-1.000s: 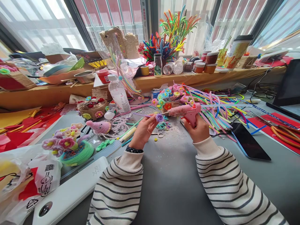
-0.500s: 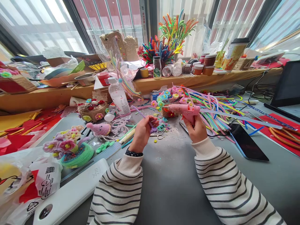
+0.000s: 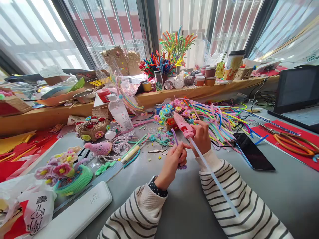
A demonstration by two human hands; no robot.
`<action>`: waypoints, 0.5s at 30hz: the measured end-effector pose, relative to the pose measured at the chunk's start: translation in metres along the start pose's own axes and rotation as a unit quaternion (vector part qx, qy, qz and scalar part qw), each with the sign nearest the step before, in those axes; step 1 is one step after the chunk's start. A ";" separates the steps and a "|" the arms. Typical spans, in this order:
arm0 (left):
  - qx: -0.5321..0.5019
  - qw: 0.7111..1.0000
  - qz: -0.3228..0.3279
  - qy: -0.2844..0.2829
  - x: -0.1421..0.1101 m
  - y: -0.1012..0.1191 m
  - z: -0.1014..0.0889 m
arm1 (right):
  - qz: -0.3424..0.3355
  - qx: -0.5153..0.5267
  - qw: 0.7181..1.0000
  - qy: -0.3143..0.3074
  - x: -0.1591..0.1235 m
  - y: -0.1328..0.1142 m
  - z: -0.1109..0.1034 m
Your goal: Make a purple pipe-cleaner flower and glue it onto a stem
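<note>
My left hand (image 3: pixel 172 162) is closed in a pinch on a purple pipe cleaner (image 3: pixel 175 136), whose tip points up. A bit of purple fuzz shows below the fingers. My right hand (image 3: pixel 201 136) grips a pink hot glue gun (image 3: pixel 183 125), its nozzle pointing away and to the left. A long translucent glue stick (image 3: pixel 214 178) runs out of its back, across my right sleeve. The hands are close together. Small scissors (image 3: pixel 159 151) lie beyond my left hand, near a pile of teal and purple clippings (image 3: pixel 163 137). Behind the gun stands a twine basket with fuzzy flowers (image 3: pixel 169 112).
Pipe cleaners (image 3: pixel 219 122) spread at the back right, with a phone (image 3: pixel 254 151) in front and orange-handled pliers (image 3: pixel 294 142) on red paper. On the left are a bottle (image 3: pixel 121 114), a pink crocheted figure (image 3: pixel 99 147), a green flower pot (image 3: pixel 74 179) and a white power bank (image 3: pixel 82 209).
My left hand has moved right and lower with the pipe cleaner. The glue gun has turned, so its stick now slants toward me. The view has shifted slightly right.
</note>
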State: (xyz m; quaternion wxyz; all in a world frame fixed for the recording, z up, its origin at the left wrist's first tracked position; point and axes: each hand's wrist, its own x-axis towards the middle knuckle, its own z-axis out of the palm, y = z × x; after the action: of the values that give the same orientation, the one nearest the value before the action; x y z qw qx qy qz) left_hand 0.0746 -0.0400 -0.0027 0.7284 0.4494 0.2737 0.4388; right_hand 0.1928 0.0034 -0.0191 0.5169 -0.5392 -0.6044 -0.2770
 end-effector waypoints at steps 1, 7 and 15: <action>0.003 1.000 -0.012 -0.014 -0.002 -0.002 0.003 | -0.002 -0.011 1.000 -0.001 0.000 -0.001 0.000; 0.015 0.998 -0.051 -0.030 -0.011 -0.007 0.015 | -0.005 -0.015 1.000 -0.005 -0.002 -0.003 0.001; 0.028 0.998 -0.055 0.033 -0.008 -0.007 0.010 | 0.027 -0.010 0.999 -0.032 -0.001 -0.002 -0.002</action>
State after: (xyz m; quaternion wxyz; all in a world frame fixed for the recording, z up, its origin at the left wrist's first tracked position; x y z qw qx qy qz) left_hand 0.0813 -0.0529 -0.0049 0.7290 0.4391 0.3341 0.4051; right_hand 0.1919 0.0003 -0.0189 0.4992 -0.5690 -0.6030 -0.2518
